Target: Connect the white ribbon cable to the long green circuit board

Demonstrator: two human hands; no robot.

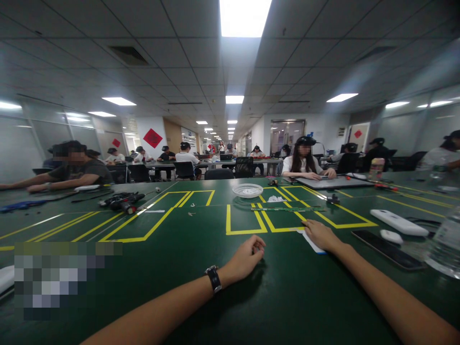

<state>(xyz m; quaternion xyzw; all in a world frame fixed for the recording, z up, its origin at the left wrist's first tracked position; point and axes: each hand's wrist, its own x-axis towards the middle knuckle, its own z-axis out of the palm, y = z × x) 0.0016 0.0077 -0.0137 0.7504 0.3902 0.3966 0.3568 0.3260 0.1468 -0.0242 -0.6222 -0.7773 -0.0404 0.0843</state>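
My left hand [247,256], with a dark-strapped watch [213,279] on the wrist, hovers or rests low over the green table [273,297]. Its fingers are loosely curled, a gap shows by the thumb, and I see nothing in them. My right hand [319,235] lies further right, palm down, fingers stretched forward across a white paper-like piece [313,243] with a blue edge. Part of that piece is hidden under the hand. Just beyond the right fingertips, a thin green strip [287,209] lies across yellow tape outlines [283,229].
A white mesh basket [247,191] and crumpled white tissue [276,199] stand further back. At right are a white box-like device [398,222], a white case [391,237], a black phone [388,249] and a clear bottle [447,244]. Dark gear [122,201] lies left. A person [304,160] sits opposite.
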